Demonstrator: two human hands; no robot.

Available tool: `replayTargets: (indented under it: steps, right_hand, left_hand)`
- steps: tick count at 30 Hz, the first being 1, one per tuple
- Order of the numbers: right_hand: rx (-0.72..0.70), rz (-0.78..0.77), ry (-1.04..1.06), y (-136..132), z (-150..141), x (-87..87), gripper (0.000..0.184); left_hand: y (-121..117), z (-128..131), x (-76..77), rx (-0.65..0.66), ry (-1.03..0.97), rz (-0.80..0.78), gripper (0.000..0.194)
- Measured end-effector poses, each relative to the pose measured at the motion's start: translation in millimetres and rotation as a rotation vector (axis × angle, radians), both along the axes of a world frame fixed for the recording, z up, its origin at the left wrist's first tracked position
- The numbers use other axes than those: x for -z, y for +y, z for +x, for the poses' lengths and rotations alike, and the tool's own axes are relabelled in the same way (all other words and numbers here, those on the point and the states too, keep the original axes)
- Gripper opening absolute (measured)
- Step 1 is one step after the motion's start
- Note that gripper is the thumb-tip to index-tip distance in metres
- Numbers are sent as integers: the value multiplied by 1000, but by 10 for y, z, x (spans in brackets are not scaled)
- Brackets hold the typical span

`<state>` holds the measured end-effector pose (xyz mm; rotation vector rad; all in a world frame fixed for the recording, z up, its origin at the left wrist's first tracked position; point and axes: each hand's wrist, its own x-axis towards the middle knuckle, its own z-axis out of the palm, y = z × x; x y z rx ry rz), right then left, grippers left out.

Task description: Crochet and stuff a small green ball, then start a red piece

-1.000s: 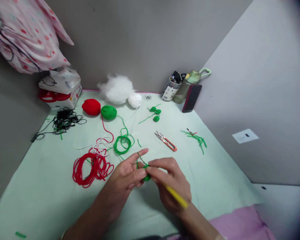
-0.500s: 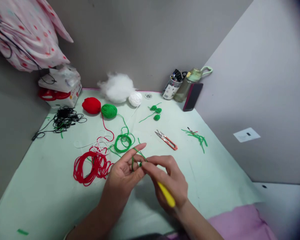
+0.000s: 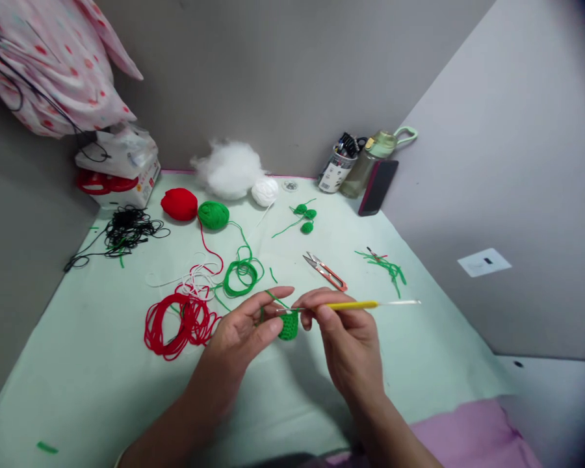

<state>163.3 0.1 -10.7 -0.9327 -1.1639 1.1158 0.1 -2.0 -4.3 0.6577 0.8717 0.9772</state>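
Between thumb and fingers, my left hand (image 3: 246, 328) pinches a small green crochet piece (image 3: 288, 326), cup-like in shape. A strand of green yarn runs over the left index finger to the top of the piece. My right hand (image 3: 348, 331) is closed around a crochet hook (image 3: 355, 305) with a yellow grip, held nearly level. The hook's metal tip lies at the piece's upper edge, and its other metal end points right. Behind my hands lies a loose coil of green yarn (image 3: 228, 279), linked by a strand to a green yarn ball (image 3: 213, 215).
Thread snips (image 3: 325, 271) lie just beyond my right hand. Red yarn loops (image 3: 163, 328) are at left, near black cord (image 3: 129, 231). Farther back are a red ball (image 3: 179, 205), white stuffing (image 3: 231, 170), small green crochet pieces (image 3: 307, 227), a pen cup (image 3: 337, 170) and a phone (image 3: 379, 188).
My right hand has turned, swinging the hook from pointing down toward me to nearly level. The green piece, mostly hidden before, now shows below the left fingertips.
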Motion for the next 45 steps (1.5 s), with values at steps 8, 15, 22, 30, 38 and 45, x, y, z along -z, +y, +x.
replayTargets:
  steps: [8, 15, 22, 30, 38, 45]
  right_hand:
    - [-94, -89, 106, 18, 34, -70, 20]
    - [-46, 162, -330, -102, 85, -103, 22]
    - [18, 576, -781, -151, 76, -24, 33]
    - [81, 399, -458, -116, 50, -31, 29]
    - [-57, 117, -72, -25, -12, -25, 17]
    - [-2, 106, -45, -56, 65, -61, 18]
  left_hand:
    - [37, -68, -28, -14, 138, 49, 36]
    - [17, -76, 36, -52, 340, 158, 37]
    - [-30, -4, 17, -140, 369, 153, 45]
    - [36, -28, -79, -2, -251, -203, 46]
    - [32, -35, -31, 50, -108, -53, 40]
    - [57, -125, -31, 18, -9, -19, 43]
